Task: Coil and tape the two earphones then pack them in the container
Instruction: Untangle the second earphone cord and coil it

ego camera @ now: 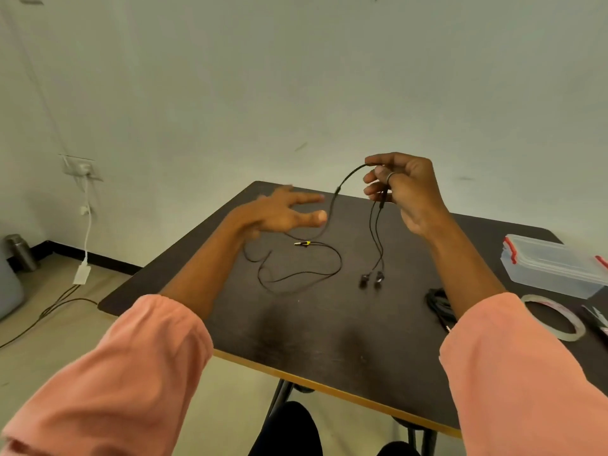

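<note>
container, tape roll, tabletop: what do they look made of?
Container: clear plastic, likely rigid; see-through walls and lid, red clips.
Tape roll: transparent adhesive tape, glossy; the table shows through the ring.
Tabletop: dark matte laminate or veneer over board, probably; pale edge band along the near side, faint scuffs.

Bare room: plain wall (296, 77), dark table (329, 324), wall socket (80, 167) with charger cable (87, 232)

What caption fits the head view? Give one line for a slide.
Right hand lifts an earphone cable above the dark table; left hand open beside it.
</note>
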